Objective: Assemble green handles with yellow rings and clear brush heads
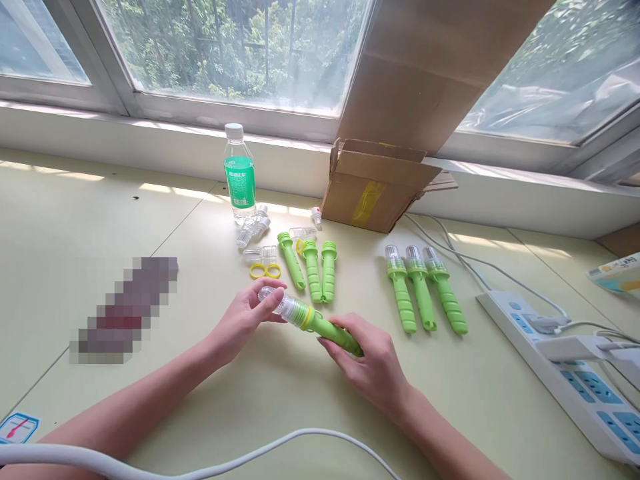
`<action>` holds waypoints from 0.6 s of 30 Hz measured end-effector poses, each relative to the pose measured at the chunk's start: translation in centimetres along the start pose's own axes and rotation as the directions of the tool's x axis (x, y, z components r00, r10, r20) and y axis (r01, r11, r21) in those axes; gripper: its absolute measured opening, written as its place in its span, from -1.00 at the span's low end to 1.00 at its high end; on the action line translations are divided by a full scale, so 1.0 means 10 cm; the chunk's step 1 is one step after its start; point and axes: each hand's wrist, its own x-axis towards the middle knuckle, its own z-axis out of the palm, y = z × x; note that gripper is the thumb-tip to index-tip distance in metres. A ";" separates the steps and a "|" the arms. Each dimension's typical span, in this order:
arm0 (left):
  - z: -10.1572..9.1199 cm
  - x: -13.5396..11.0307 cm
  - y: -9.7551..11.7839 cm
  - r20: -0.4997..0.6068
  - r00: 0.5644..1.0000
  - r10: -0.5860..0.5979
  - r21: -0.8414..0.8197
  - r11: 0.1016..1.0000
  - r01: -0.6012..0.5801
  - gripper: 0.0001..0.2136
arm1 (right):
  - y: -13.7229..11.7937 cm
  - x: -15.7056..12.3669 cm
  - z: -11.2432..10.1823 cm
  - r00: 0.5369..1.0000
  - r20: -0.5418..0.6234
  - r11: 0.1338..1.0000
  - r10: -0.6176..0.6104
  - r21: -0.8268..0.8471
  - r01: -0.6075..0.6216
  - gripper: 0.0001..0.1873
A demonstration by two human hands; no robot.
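A green flashlight (323, 324) lies slantwise between my two hands, just above the table. My left hand (245, 310) pinches its clear ribbed cap (286, 303) with thumb and fingers. My right hand (373, 357) is closed round the lower end of the green handle. The cap sits over the handle's threaded end, and a yellow ring (307, 318) circles the handle below it. Beyond my hands lie several loose green handles (312, 272), clear caps (260, 254) and a pair of yellow rings (265, 271). To the right, three capped green flashlights (420, 287) lie side by side.
A water bottle (241, 177) and a cardboard box (375, 190) stand near the windowsill. On the right lies a white power strip (555, 367) with plugged cables. A white cable (260, 447) crosses the near edge. A blurred-out object (130, 307) is at left.
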 end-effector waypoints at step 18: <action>-0.02 0.03 0.00 0.033 0.996 -0.080 0.177 0.982 0.073 -0.66 | 0.01 0.01 -0.11 0.995 0.103 1.000 -0.001 -0.018 0.003 -0.83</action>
